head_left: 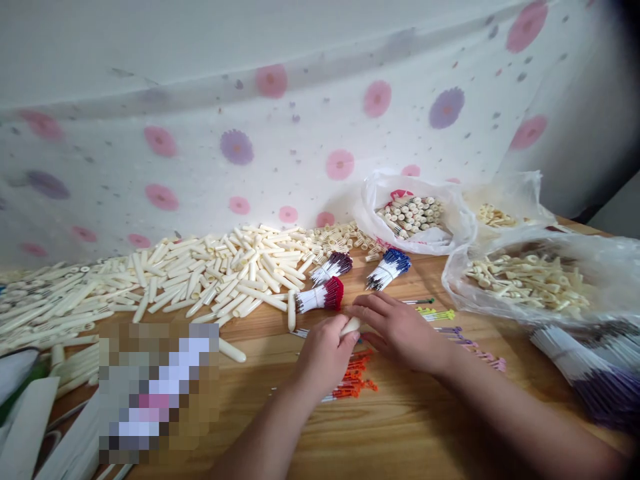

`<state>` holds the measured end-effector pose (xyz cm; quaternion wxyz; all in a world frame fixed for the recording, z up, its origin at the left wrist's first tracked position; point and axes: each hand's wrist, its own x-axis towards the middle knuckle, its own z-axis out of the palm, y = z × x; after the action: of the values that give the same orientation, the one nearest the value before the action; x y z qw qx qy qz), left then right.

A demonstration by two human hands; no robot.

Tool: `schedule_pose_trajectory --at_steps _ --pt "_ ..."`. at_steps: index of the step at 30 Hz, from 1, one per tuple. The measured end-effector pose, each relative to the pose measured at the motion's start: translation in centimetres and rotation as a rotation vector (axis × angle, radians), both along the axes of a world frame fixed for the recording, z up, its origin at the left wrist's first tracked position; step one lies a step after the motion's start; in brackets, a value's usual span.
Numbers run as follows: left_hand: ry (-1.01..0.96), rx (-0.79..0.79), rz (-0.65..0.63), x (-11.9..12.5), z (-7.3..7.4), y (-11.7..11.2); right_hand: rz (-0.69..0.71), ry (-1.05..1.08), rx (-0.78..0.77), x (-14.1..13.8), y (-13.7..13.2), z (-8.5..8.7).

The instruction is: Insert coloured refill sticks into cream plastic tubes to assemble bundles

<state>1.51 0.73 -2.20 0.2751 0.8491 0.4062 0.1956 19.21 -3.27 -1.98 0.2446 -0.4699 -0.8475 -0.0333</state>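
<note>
My left hand (325, 357) is closed around a short cream plastic tube (351, 325), like a pen barrel, its end showing above the thumb. Right against it, my right hand (400, 330) has its fingers curled in at the tube's end; whatever they pinch is hidden. Beneath the hands lie thin refills with orange ends (357, 377). To the right of my right hand are loose refills with yellow ends (440, 313), purple ends (463, 339) and pink ends (493, 360). Just beyond the hands stand bundles of refills with red ends (320, 295), dark purple ends (333, 268) and blue ends (389, 269).
A large heap of cream tubes (240, 267) covers the left and back of the wooden table (400, 433). Clear plastic bags (453, 233) of cream parts stand at the back right. Bundled purple-ended refills (595, 373) lie far right. A blurred-out patch (160, 393) hides something on the left.
</note>
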Motion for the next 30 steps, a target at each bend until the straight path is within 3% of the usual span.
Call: schedule_pose_trajectory --at_steps 4,7,18,24,27,30 --pt "0.113 -0.027 -0.048 -0.1 0.4 -0.1 -0.18 -0.213 0.094 -0.9 0.8 -1.4" --pt "0.151 -0.04 -0.086 0.2 0.6 -0.5 -0.266 -0.307 0.061 -1.3 1.3 -1.7" --pt "0.404 0.192 -0.052 2.1 -0.9 -3.1 -0.263 -0.541 -0.287 -1.0 -1.0 2.5" --pt "0.422 0.388 -0.208 2.4 -1.4 -4.9 -0.279 -0.589 -0.491 -0.5 -2.1 2.3" --pt "0.363 0.324 -0.179 2.5 -1.2 -4.7 -0.31 -0.572 -0.473 0.0 -3.3 2.2" --pt "0.224 0.098 -0.217 2.4 -0.8 -4.0 -0.333 -0.548 -0.282 0.0 -4.7 2.4"
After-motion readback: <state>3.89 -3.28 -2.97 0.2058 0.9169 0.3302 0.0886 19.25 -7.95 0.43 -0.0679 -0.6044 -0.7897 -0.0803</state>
